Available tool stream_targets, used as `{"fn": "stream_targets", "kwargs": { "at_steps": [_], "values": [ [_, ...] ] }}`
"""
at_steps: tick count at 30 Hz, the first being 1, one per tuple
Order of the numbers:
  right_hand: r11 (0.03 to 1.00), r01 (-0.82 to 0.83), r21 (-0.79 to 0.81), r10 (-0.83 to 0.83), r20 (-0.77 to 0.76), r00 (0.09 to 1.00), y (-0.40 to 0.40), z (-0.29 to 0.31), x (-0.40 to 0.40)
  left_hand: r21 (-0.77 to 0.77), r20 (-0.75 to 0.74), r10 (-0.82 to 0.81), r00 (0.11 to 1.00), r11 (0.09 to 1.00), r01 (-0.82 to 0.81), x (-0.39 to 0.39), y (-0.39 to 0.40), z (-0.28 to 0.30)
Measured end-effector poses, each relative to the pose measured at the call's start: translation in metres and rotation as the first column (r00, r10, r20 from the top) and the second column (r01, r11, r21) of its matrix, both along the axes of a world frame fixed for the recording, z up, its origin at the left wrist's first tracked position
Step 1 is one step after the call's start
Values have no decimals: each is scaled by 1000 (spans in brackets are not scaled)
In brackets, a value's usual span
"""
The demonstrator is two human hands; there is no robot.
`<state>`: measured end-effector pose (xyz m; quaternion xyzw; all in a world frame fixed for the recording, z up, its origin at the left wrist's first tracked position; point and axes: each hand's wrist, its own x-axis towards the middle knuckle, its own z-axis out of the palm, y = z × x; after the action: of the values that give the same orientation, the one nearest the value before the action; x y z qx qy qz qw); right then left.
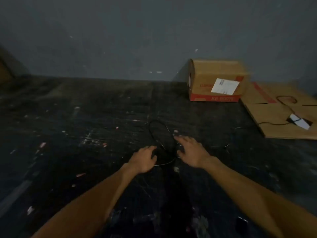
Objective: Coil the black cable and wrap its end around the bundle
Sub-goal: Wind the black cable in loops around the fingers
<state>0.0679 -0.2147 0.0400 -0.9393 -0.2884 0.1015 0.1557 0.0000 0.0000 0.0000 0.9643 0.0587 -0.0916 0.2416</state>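
Observation:
The black cable lies in loose loops on the dark floor, hard to see in the dim light. Part of it trails off to the right toward a thin strand. My left hand rests at the near left edge of the loops, fingers curled at the cable; whether it grips the cable is unclear. My right hand hovers palm down over the right side of the loops with fingers spread, holding nothing that I can see.
A cardboard box with a white label stands against the grey wall at the back right. A flattened cardboard sheet lies right of it, carrying another cable and a small black-and-white device. The dark floor is speckled with paint flecks.

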Motion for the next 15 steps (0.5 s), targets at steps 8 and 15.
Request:
{"fn": "stream_targets", "kwargs": {
  "at_steps": [8, 15],
  "values": [
    [955, -106, -276, 88, -75, 993, 21, -67, -16, 196, -99, 71, 992, 979, -51, -19, -10, -53],
    [945, -152, -290, 176, 57, 983, 17, -80, -18, 298, 6, 4, 1000, 955, -6, -28, -8, -64]
  ]
}}
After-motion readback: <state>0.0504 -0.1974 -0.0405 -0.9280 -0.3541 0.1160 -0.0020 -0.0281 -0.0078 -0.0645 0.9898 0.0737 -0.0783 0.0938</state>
